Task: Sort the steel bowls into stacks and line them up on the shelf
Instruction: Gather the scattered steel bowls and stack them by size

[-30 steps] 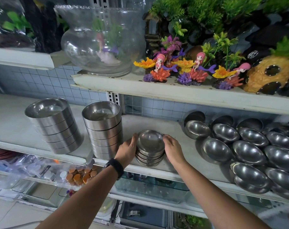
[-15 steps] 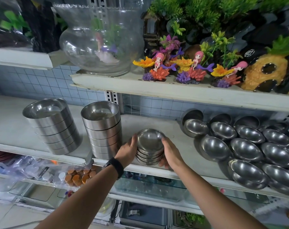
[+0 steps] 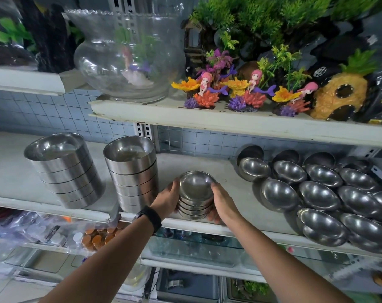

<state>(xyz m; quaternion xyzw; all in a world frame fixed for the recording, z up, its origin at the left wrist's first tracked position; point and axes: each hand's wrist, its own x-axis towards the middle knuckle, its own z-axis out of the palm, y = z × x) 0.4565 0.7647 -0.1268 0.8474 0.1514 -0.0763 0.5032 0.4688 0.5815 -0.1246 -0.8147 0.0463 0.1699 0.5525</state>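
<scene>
both hands, left hand (image 3: 167, 199) and right hand (image 3: 222, 201), curled around small bowl stack (image 3: 196, 196) at shelf (image 3: 240, 229) front edge.

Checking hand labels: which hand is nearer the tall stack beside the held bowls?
Left. The left hand lies between the tall stack and small stack; the right hand holds the far side.

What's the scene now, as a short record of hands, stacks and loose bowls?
left hand: grips small stack, left side
right hand: grips it, right side
small stack: shallow bowls, at front edge of shelf
left tall stack: upright
right tall stack: upright, just left of small stack
loose bowls: many, mostly unstacked, on shelf's right end
above: glass bowl, ornaments
</scene>
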